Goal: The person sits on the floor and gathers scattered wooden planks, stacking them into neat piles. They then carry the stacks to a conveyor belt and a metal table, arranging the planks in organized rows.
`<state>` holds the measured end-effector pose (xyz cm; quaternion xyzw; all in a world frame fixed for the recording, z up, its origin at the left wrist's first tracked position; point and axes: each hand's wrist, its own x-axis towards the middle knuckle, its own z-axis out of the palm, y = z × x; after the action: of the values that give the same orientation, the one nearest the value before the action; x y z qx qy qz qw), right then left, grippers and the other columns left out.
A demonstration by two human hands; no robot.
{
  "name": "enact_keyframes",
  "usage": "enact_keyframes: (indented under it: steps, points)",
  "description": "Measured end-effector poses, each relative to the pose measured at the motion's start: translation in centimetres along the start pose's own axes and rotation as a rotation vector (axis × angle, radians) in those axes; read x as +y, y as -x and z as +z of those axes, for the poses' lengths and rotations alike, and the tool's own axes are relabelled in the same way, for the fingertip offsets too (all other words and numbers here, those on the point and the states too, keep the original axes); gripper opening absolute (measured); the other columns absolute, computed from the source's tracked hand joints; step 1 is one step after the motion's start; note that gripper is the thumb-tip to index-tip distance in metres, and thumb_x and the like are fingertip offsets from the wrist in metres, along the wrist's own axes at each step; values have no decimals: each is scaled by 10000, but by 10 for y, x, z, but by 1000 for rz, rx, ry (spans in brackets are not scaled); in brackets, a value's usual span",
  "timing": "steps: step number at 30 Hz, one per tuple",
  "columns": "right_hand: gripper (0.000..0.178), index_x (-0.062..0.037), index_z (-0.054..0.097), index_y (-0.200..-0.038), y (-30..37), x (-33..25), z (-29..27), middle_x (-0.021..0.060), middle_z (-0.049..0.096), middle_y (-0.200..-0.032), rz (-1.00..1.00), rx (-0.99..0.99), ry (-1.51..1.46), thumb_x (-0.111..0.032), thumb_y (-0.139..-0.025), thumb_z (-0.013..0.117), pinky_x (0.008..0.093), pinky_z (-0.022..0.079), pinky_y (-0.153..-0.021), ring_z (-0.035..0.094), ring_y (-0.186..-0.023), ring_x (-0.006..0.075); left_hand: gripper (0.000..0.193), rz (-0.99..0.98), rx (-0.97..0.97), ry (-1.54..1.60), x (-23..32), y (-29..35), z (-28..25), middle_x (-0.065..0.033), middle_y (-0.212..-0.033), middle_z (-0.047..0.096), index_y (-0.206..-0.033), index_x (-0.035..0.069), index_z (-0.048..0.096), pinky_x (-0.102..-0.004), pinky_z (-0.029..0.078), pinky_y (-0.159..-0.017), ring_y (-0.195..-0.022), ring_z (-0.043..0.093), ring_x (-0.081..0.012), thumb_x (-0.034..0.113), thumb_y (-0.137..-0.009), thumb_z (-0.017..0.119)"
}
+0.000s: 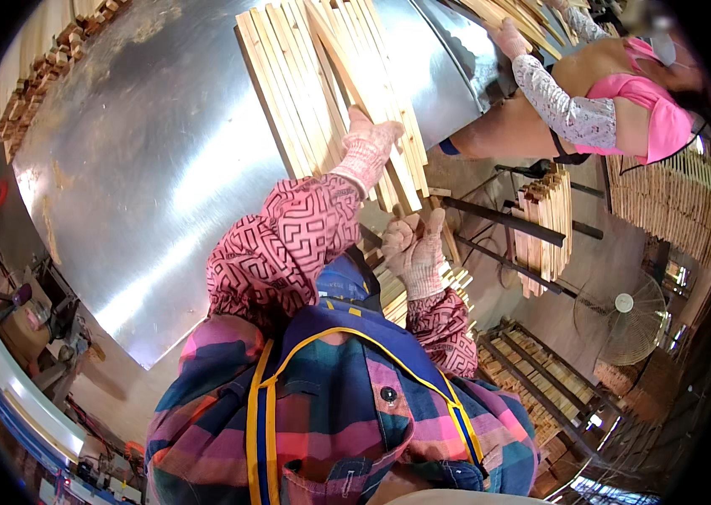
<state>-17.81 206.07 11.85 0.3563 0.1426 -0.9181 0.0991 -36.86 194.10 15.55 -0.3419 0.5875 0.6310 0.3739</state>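
On the metal tabletop [137, 185] lies a row of long, pale wooden strips [284, 93]. One wooden strip [339, 63] lies aslant across the others, its near end sticking out toward me. My left hand [368, 147], in a pinkish knitted glove, grips this slanted strip partway along, the thumb pointing right. Just below the strip's near end is my right hand [414, 252], gloved alike. Its thumb stands apart from the fingers, and I see nothing held in it. Patterned pink sleeves cover both my forearms.
At the far right a co-worker [574, 109] in pink handles more strips with a gloved hand [509, 39]. Bundled wood [543, 227] rests on metal bars at right, near a fan [623, 303]. Stacked strips [532, 379] stand lower right; more wood [44, 76] lies far left.
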Motion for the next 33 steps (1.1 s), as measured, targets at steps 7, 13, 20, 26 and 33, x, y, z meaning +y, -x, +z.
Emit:
enact_keyframes:
  steps: [7, 13, 20, 26, 33]
  points:
    - [353, -43, 556, -1051, -65, 22, -56, 78, 625, -793, -89, 538, 214, -383, -956, 576, 240, 488, -451, 580, -562, 166, 327, 657, 3, 518, -25, -23, -113, -37, -709, 528, -1119, -2, 454, -336, 575, -601, -610, 577, -146, 84, -855, 627]
    - [337, -97, 565, -942, -64, 25, -24, 40, 624, -719, -121, 568, 153, -419, -896, 655, 244, 419, -375, 569, -533, 141, 813, 367, 245, -75, -95, -71, -172, -177, -1041, 582, -1506, 175, 96, -400, 523, -698, -856, 606, -286, 322, -900, 618]
    - [416, -197, 592, -1167, -20, -2, 21, 5, 676, -897, -43, 412, 390, -491, -878, 647, 202, 565, -500, 672, -741, 131, 991, 132, 82, -946, -97, -79, -154, -267, -1386, 467, -1538, 108, 28, -418, 404, -1039, -1260, 492, -393, 641, -859, 515]
    - [486, -145, 612, -1131, -2, -5, 46, 27, 667, -810, -46, 402, 619, -555, -871, 621, 176, 517, -466, 616, -582, 110, 878, 460, 59, -745, -83, -44, -134, -215, -1438, 423, -1523, 100, 162, -398, 420, -1041, -1241, 515, -333, 562, -876, 536]
    - [487, -51, 610, -1024, 12, 18, 69, 46, 636, -722, -47, 224, 1151, -522, -944, 514, 248, 448, -451, 573, -527, 122, 1002, 104, 77, -355, -2, -17, -37, -239, -1219, 593, -1510, 84, 194, -393, 545, -836, -1028, 638, -323, 476, -763, 735]
